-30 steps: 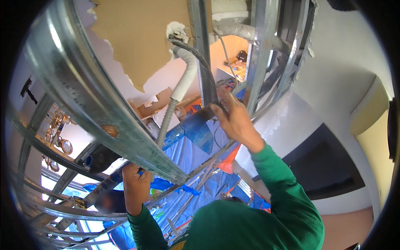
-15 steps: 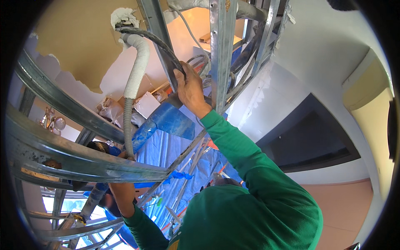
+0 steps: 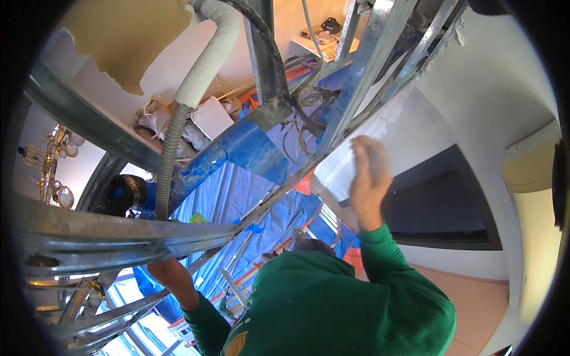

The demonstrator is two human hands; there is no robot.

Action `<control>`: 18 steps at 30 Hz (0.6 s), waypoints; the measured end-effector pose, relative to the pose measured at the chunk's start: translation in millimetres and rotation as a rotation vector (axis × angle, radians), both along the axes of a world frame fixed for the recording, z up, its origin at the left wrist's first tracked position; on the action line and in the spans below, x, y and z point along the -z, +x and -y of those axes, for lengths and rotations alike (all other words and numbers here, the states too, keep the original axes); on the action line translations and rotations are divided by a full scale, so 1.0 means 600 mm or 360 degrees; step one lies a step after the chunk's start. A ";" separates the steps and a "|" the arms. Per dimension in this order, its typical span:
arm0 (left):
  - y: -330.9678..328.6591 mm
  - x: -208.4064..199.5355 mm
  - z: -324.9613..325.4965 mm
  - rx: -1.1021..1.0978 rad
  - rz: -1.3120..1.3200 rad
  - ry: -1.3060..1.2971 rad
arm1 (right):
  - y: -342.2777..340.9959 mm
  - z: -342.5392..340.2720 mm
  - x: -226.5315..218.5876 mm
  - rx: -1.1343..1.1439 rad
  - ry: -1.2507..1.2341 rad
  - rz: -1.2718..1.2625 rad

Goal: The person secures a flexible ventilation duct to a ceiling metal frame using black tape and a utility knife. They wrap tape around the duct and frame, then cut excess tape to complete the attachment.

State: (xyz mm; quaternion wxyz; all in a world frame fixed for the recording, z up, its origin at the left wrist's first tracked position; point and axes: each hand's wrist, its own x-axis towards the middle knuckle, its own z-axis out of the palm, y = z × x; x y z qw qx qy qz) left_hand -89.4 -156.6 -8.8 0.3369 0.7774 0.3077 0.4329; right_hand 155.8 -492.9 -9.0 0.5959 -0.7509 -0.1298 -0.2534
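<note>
My right hand (image 3: 369, 178) is raised in front of the dark wall panel, its fingers stretched up and slightly smeared by motion, holding nothing. To its left, a thick black cable (image 3: 267, 41) hangs beside an upright metal stud (image 3: 367, 71). My left hand (image 3: 168, 274) is under a horizontal metal channel (image 3: 130, 240), which hides its fingers. Just above that channel, the lower end of a ribbed grey flexible conduit (image 3: 172, 148) goes out of sight behind it. The conduit's upper part is wrapped in a white sleeve (image 3: 215, 53).
Blue sheeting (image 3: 222, 190) lies below the frame, with a blue-covered duct (image 3: 240, 148) crossing above it. Bags (image 3: 155, 115) and a white board (image 3: 212, 120) sit behind. A light fixture (image 3: 56, 163) hangs at the left. The dark panel (image 3: 439, 204) is on the right.
My right hand has let go of the black cable by the stud and moved right and down. My left hand has dropped lower, behind the channel. The whole view has shifted.
</note>
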 end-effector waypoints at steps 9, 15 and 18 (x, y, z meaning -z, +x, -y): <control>-0.022 0.008 0.086 0.0778 -0.0022 -0.1060 | 0.235 0.060 -0.056 -0.0714 -0.0082 -0.0352; -0.018 -0.036 0.149 0.1412 -0.0665 -0.1187 | 0.347 -0.058 -0.050 -0.1340 -0.0553 0.0196; 0.028 -0.025 0.195 0.1707 -0.0785 -0.0918 | 0.356 -0.108 -0.033 -0.1413 -0.0682 -0.0081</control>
